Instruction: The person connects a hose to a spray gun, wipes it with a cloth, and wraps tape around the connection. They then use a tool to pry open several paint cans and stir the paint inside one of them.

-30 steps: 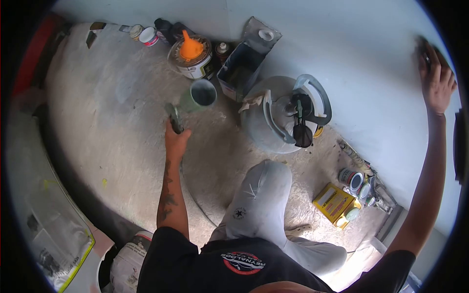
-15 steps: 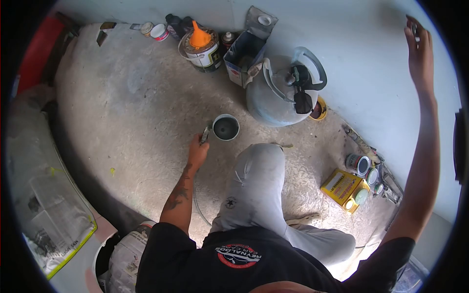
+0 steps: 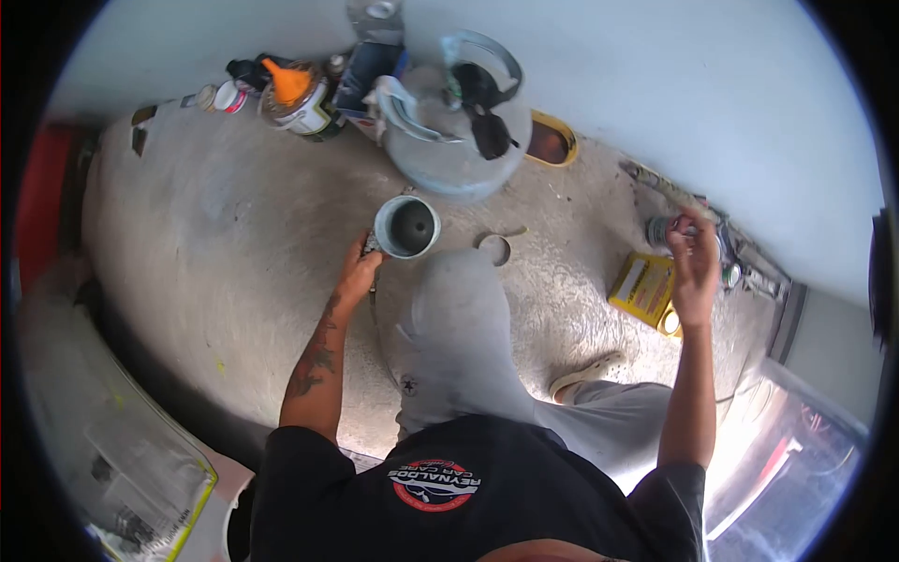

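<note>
My left hand (image 3: 356, 272) is closed round the metal handle of a spray gun (image 3: 371, 245), seen only in part. The gun's open round cup (image 3: 408, 228), with dark grey liquid inside, sits beside my fingers, over the floor near my knee. On the right, my right hand (image 3: 695, 272) is raised with its fingers bent together in front of several small cans. What it holds is too small and blurred to make out. Near that hand are a yellow thinner tin (image 3: 641, 288) and an open can (image 3: 658, 231), partly covered by the fingers.
A grey gas tank (image 3: 454, 155) with dark glasses on top stands by the wall. Left of it are a blue box (image 3: 365, 84) and a paint bucket (image 3: 304, 119) with an orange funnel (image 3: 288, 82). A small ring-shaped item (image 3: 494, 249) lies on the floor, and a thin hose runs beside my leg.
My right hand has come down from high against the wall to the small cans. The cup has tilted and shifted beside my left hand, uncovering the ring-shaped item. The whole view has turned rightward.
</note>
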A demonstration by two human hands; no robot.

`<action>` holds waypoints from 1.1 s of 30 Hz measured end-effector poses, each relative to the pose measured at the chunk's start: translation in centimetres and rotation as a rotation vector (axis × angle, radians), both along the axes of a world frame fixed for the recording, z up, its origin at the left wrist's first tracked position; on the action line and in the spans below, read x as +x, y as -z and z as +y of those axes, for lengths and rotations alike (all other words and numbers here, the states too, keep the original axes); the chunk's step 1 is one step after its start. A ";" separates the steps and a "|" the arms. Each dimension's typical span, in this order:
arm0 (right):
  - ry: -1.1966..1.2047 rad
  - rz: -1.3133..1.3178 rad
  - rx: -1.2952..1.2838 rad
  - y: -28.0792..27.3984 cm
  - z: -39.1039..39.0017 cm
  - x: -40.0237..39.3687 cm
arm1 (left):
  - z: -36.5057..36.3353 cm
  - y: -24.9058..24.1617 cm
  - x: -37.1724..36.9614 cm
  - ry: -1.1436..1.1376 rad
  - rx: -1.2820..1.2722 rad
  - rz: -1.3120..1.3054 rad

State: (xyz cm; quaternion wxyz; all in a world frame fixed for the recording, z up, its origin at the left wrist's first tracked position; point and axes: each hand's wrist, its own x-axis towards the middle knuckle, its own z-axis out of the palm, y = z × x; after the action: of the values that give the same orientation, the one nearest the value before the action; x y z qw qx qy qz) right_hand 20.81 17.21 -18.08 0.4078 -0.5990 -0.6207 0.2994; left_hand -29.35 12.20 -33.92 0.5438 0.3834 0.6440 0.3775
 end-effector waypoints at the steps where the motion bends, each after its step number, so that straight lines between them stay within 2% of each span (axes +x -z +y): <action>1: -0.009 -0.032 -0.016 0.4 -0.8 -0.1 | 0.8 -3.4 1.5 0.028 -0.027 0.030; 2: -0.014 -0.064 -0.037 1.0 -1.8 -0.7 | 1.3 -4.8 2.8 0.061 -0.058 0.061; 3: 0.002 -0.024 -0.113 1.9 -2.4 -0.6 | 1.5 -2.9 1.7 0.179 -0.003 0.106; 4: -0.037 -0.131 -0.077 2.2 -2.5 -0.6 | 1.9 -1.0 0.7 0.219 -0.012 0.106; 5: -0.059 -0.131 -0.124 2.0 -2.6 -0.9 | 2.2 0.7 -0.3 0.367 0.070 0.166; 6: -0.129 -0.182 -0.047 2.3 -2.3 -0.7 | 2.4 1.9 -0.5 0.518 0.148 0.218; 7: -0.135 -0.142 -0.077 2.1 -2.2 -0.9 | 2.8 2.0 -0.1 0.562 0.128 0.207; 9: -0.150 -0.113 -0.079 3.3 -2.2 -0.7 | 4.0 0.9 1.8 0.620 0.239 0.369; 11: -0.147 -0.081 -0.073 4.9 -2.4 -0.5 | 4.5 -0.1 4.6 0.648 0.184 0.294; 13: -0.167 0.156 -0.202 6.3 -2.7 -0.4 | 5.0 -1.3 8.2 0.658 0.082 0.159; 16: -0.223 0.189 -0.214 7.7 -2.3 0.1 | 5.9 -3.9 13.8 0.660 -0.062 -0.029; 17: -0.211 0.193 -0.209 7.9 -2.1 0.5 | 6.3 -5.1 15.7 0.672 -0.059 -0.025; 19: -0.281 0.123 0.010 8.2 -1.8 1.3 | 6.6 -7.2 19.3 0.762 -0.138 -0.129; 20: -0.273 0.124 0.012 8.1 -1.9 1.8 | 6.4 -7.2 20.4 0.769 -0.138 -0.127; 22: -0.255 -0.008 -0.006 7.7 -2.3 2.9 | 5.7 -7.4 22.5 0.647 -0.261 -0.259; 28: -0.269 -0.133 0.030 7.6 -4.6 4.4 | 4.8 -10.2 26.1 0.706 -0.289 -0.123; 33: -0.240 -0.153 0.056 7.0 -5.1 4.6 | 4.6 -11.4 27.7 0.744 -0.253 -0.108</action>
State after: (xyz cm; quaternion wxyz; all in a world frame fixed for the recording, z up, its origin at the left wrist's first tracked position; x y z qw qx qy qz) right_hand 25.45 12.15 -25.10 0.3373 -0.5298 -0.7254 0.2819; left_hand -1.65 16.76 -22.53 0.7195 0.5001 0.4730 0.0918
